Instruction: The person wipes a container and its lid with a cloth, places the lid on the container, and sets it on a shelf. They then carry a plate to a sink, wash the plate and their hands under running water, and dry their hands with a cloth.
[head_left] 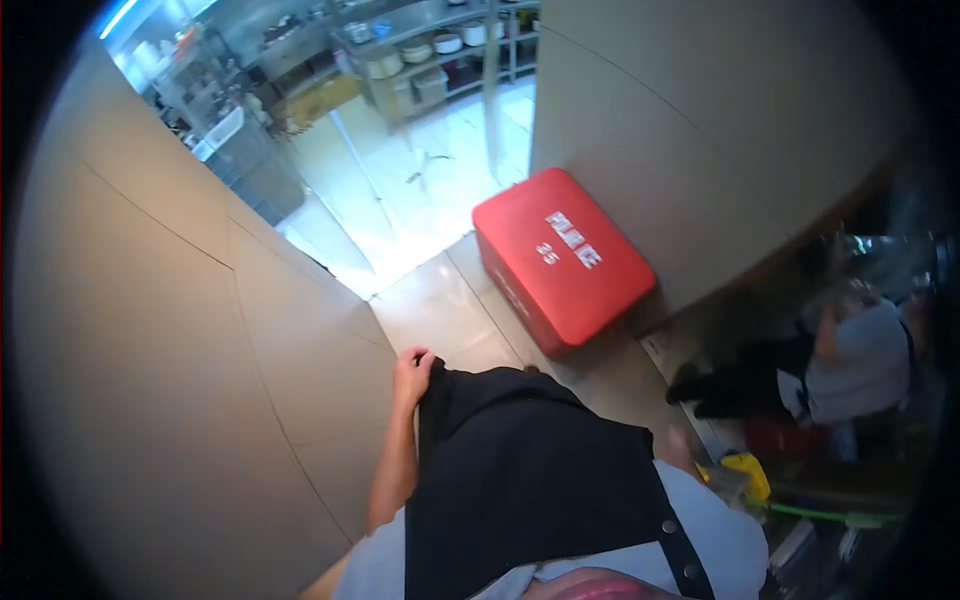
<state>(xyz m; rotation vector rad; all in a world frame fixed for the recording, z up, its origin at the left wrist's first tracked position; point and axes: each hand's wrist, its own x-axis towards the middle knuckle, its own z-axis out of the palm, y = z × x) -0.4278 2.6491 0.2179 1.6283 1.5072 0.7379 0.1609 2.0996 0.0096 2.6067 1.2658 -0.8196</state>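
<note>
My left hand (pixel 414 374) is closed on the edge of the black apron (pixel 530 450) that I wear over a light grey shirt. Its fingers pinch the cloth at the apron's lower left corner. On the other side of the apron, my right hand (pixel 682 448) shows only in part beside the shirt sleeve, blurred, and its fingers cannot be made out. A red ice box (pixel 565 260) with white lettering and the number 35 stands on the tiled floor in front of me, touched by neither hand.
Beyond a doorway are metal shelves (pixel 440 75) with pots and bowls. Plain walls (pixel 170 300) flank the passage. At the right, a dark reflective surface shows a person (pixel 860 360). A yellow item (pixel 750 476) and a green strip lie at the lower right.
</note>
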